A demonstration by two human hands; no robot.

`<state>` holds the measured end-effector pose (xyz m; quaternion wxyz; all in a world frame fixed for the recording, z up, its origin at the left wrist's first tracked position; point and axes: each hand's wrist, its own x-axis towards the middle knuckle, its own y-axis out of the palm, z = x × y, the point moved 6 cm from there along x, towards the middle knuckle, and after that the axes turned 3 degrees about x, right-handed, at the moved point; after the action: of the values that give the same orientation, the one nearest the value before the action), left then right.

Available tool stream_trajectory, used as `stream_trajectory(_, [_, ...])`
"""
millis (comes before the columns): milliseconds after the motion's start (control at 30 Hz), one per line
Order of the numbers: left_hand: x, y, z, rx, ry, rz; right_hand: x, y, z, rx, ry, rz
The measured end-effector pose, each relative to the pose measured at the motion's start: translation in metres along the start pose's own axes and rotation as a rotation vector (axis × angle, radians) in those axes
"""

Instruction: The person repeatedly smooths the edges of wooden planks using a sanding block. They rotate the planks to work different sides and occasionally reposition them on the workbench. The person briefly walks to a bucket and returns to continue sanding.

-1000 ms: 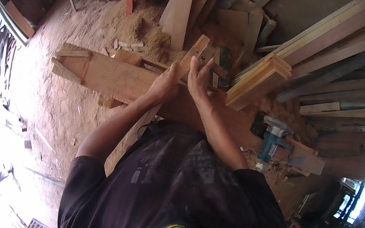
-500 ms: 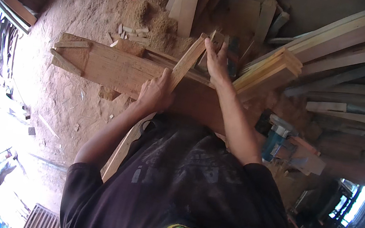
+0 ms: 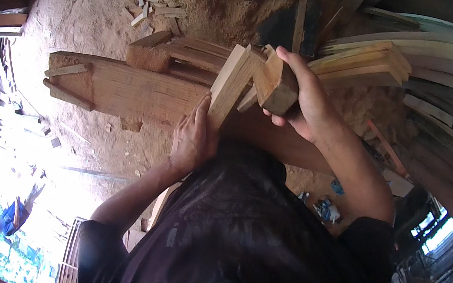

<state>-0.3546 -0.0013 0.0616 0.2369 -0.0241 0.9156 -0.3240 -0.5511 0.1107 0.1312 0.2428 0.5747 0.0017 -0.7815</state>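
My left hand (image 3: 193,136) is closed round the lower part of a pale wooden bar (image 3: 228,88), which slants up and away over the bench. In my right hand (image 3: 318,105) is a chunky wooden block (image 3: 278,84), gripped with the thumb on its far end and the fingertips curled under its near end. A corner of the block is at the bar's far end; whether they touch I cannot tell. A short pointed stick (image 3: 248,99) shows just below the block, and how it joins the block is hidden. Beneath both hands lies a thick plank bench (image 3: 139,92).
Two strips form a V-shaped stop (image 3: 72,84) at the bench's left end. A slotted wooden frame (image 3: 193,53) lies beyond the bench. Stacked boards (image 3: 363,62) rise at the right. Wood offcuts (image 3: 155,9) lie on sawdust. Another person (image 3: 14,217) is far off at lower left.
My right hand has closed on the wooden block and turned its palm toward the bar. The bar has tipped to show another face. The whole view has shifted, and a power tool at right is now mostly hidden.
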Motion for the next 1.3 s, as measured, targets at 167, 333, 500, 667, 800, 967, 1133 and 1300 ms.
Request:
stream_trajectory(167, [0.002, -0.012, -0.013, -0.047, 0.067, 0.002, 0.083, -0.038, -0.022, 0.047, 0.144, -0.103])
stream_trajectory(333, [0.01, -0.009, -0.007, -0.036, 0.05, -0.006, 0.107, -0.045, -0.026, 0.083, 0.173, -0.038])
stream_trajectory(500, [-0.001, -0.007, -0.003, 0.023, 0.044, 0.004, 0.041, -0.02, 0.006, 0.086, 0.224, 0.116])
stream_trajectory(667, [-0.002, -0.007, -0.007, -0.008, 0.022, -0.004, 0.093, -0.04, -0.025, -0.009, 0.15, 0.017])
stream_trajectory(800, [0.004, -0.011, -0.004, -0.01, 0.005, -0.014, 0.145, -0.052, -0.044, 0.053, 0.178, -0.1])
stream_trajectory(967, [-0.004, -0.005, 0.001, 0.024, -0.046, 0.008, 0.13, -0.058, -0.041, 0.162, 0.155, -0.162])
stream_trajectory(1133, [-0.003, -0.006, -0.004, 0.034, -0.016, -0.022, 0.034, -0.028, 0.015, 0.13, 0.17, 0.047])
stream_trajectory(1300, [-0.001, -0.006, -0.006, 0.031, 0.014, -0.044, 0.011, -0.012, 0.011, 0.107, 0.128, 0.118])
